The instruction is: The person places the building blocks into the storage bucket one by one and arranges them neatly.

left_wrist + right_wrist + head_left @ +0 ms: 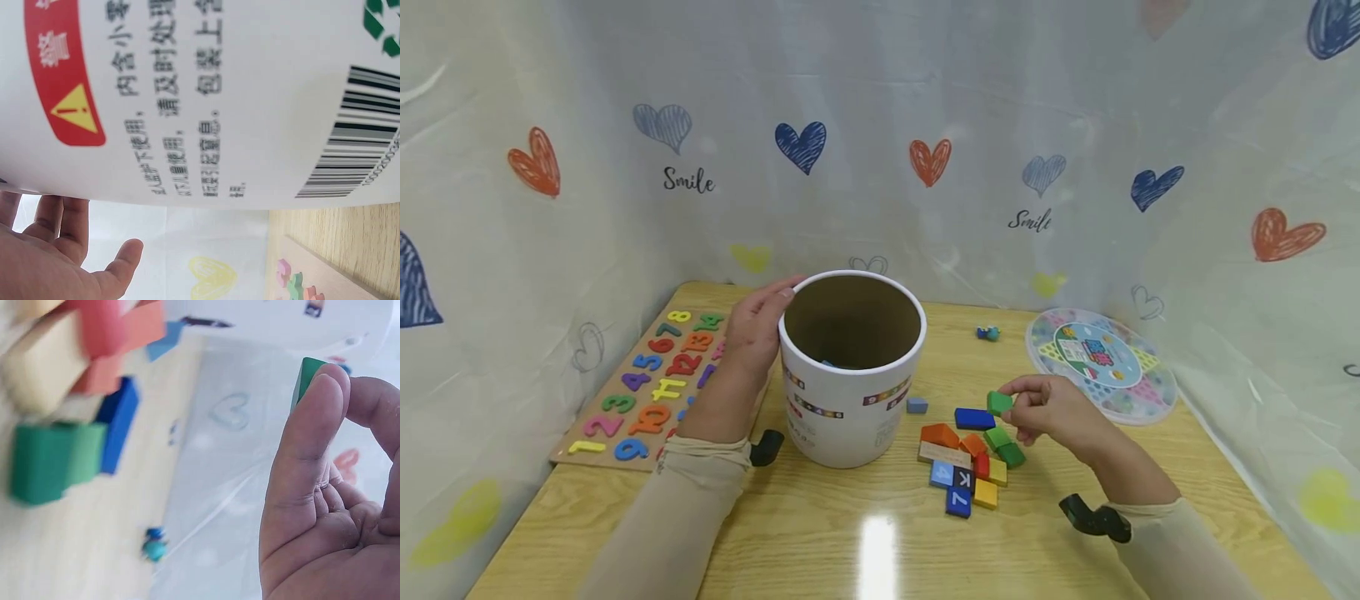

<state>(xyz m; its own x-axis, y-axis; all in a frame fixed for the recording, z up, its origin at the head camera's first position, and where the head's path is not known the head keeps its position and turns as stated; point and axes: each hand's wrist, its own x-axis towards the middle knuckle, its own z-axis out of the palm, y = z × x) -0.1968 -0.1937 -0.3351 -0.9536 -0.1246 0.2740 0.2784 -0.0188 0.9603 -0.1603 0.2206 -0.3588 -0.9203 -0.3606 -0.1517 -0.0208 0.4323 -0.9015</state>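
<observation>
A tall white bucket (850,417) printed with coloured number strips stands on the table, with a few pieces barely visible in its dark inside. My left hand (755,329) rests against its left side near the rim, fingers along the outside; the left wrist view shows one finger apart from the wall. Between thumb and forefinger, my right hand (1048,410) pinches a green block (999,403) just above the loose blocks. Below it lie a blue block (974,418), two green blocks (1004,447), an orange block (940,435), a plain wooden block (944,454) and several smaller tiles.
A board of coloured numbers (595,429) lies left of the bucket, partly behind my left arm. At the right is a round game board (1142,400). A small blue toy (988,333) sits at the back, and a light-blue block (917,405) lies beside the bucket.
</observation>
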